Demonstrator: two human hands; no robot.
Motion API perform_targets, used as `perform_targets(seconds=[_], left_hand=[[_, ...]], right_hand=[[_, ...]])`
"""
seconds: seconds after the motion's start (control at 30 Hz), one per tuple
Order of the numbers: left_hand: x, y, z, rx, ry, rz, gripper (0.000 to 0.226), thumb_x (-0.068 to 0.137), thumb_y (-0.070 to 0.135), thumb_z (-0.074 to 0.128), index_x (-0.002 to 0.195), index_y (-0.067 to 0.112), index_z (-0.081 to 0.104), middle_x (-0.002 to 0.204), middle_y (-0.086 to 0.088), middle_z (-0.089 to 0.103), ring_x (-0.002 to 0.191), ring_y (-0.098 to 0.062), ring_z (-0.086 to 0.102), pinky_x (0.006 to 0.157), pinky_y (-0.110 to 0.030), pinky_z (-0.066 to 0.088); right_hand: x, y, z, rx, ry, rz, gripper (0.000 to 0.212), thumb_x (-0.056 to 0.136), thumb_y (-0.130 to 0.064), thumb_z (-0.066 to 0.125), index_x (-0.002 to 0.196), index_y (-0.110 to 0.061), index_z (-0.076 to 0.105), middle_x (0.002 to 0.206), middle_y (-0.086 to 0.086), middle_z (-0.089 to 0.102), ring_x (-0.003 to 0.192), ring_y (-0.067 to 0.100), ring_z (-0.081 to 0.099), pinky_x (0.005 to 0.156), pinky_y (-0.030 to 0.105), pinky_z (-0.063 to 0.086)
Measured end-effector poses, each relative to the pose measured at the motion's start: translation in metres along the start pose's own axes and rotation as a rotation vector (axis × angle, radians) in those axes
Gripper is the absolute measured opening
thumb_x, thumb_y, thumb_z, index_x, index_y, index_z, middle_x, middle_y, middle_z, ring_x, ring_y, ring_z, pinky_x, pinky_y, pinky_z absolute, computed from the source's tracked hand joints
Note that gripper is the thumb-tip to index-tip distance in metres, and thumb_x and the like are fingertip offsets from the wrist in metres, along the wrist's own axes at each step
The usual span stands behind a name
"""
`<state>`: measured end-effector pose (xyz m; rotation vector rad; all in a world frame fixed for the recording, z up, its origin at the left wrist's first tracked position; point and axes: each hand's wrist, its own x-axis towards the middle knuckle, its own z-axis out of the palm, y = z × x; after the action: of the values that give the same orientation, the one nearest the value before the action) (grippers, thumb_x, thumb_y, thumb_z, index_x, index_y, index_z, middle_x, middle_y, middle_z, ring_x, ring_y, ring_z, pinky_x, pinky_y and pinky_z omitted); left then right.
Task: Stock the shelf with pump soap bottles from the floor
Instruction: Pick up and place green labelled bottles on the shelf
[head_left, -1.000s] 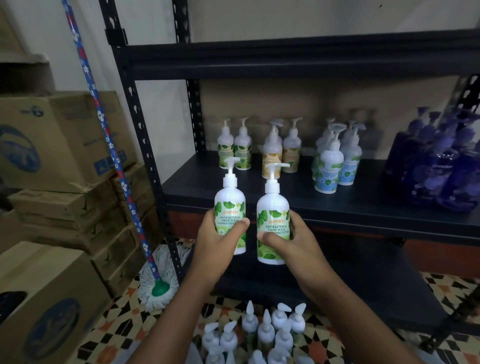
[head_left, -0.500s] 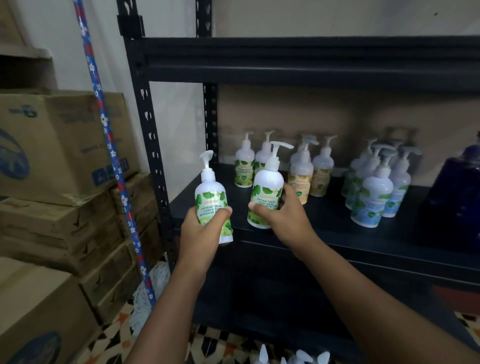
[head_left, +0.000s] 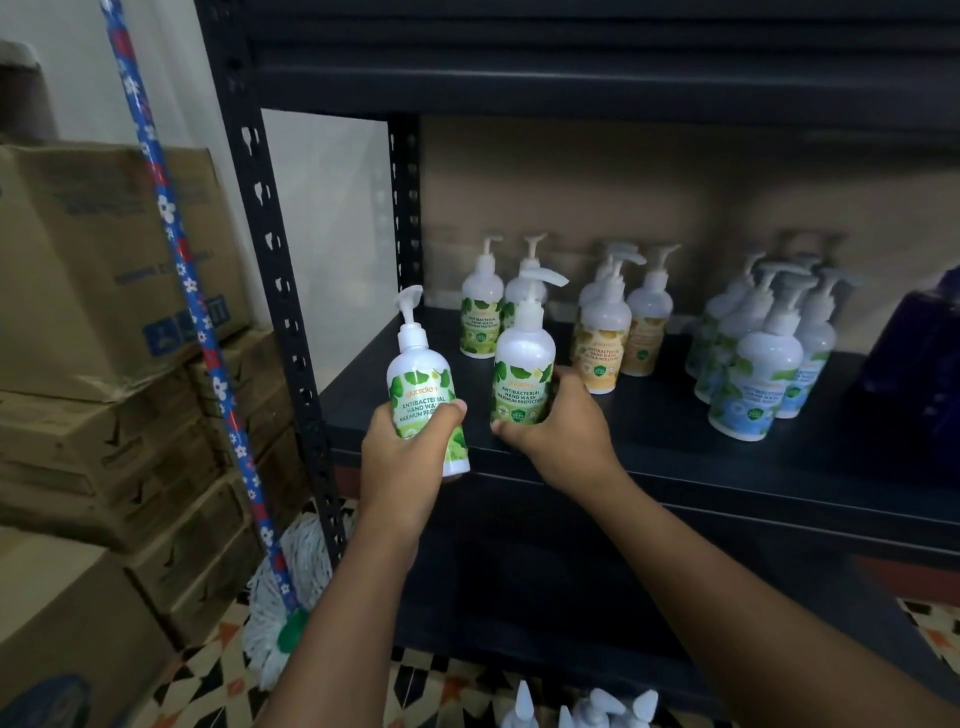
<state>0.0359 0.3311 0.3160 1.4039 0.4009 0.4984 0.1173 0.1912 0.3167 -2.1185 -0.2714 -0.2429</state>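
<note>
My left hand grips a white green-label pump soap bottle, tilted slightly, in front of the dark shelf's left front edge. My right hand holds a second green-label bottle upright over the shelf board; its base is hidden by my fingers. Behind it stand two green-label bottles, then yellow-label bottles and blue-label bottles further right. Pump tops of several floor bottles show at the bottom edge.
A perforated black shelf post rises just left of my left hand. A floral mop handle leans beside it, its white head on the tiled floor. Stacked cardboard boxes fill the left. Dark purple bottles stand at far right.
Both hands have carried their bottles up and forward from floor level. The right bottle now sits over the shelf board in front of the green pair; the left is at the shelf's front edge.
</note>
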Motion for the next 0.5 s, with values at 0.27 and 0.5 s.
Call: perform_targets(seconds=[0.27,0.5], left_hand=[[0.006,0.001,-0.008,-0.038,0.013,-0.011,0.035,0.082,0.035,0.079,0.109,0.021,0.063,0.104,-0.013,0.072,0.093,-0.030,0.074,0.066,-0.036,0.059],[0.012,-0.003,-0.006,-0.045,0.015,-0.006,0.032,0.081,0.037,0.079,0.106,0.022,0.065,0.102,-0.014,0.073,0.090,-0.030,0.075,0.063,-0.033,0.057]], right_hand=[[0.048,-0.006,0.007,-0.033,0.016,0.103,0.064,0.079,-0.022,0.085,0.127,-0.011,0.044,0.122,0.004,0.061,0.102,0.017,0.056,0.081,0.027,0.042],[0.077,-0.006,0.018,-0.135,0.037,0.155,0.064,0.082,-0.026,0.083,0.127,-0.008,0.042,0.132,0.011,0.058,0.121,0.030,0.057,0.091,0.035,0.045]])
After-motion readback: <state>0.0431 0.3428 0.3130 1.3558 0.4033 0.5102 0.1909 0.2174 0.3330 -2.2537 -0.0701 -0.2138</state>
